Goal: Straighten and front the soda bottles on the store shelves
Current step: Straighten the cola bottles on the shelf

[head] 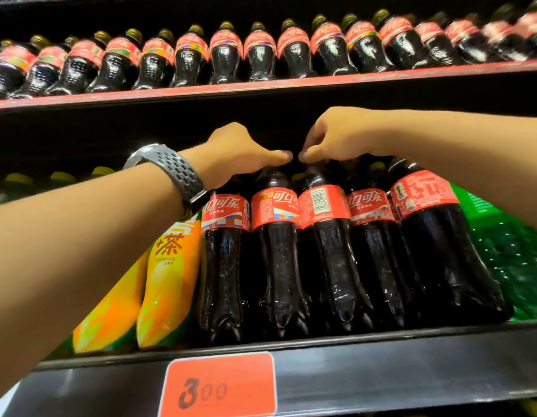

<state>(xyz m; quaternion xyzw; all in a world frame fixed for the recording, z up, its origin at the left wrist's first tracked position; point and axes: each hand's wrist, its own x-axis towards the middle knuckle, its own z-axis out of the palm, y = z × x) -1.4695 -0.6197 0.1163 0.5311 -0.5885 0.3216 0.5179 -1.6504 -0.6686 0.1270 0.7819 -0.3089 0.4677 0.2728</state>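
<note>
Arches left hand (240, 152) over second cola bottle (276, 236), just right of the orange tea bottles (167, 266): thumb straight, fingers hidden behind the neck, grip impossible to tell. Curls right hand (336, 136) round the top of the neighbouring barcode-facing cola bottle (324, 236), cap hidden. Finds both bottles at the shelf lip (411, 356), packed tight sideways, dark gap overhead, green bottles (502, 251) blurred at right.
</note>
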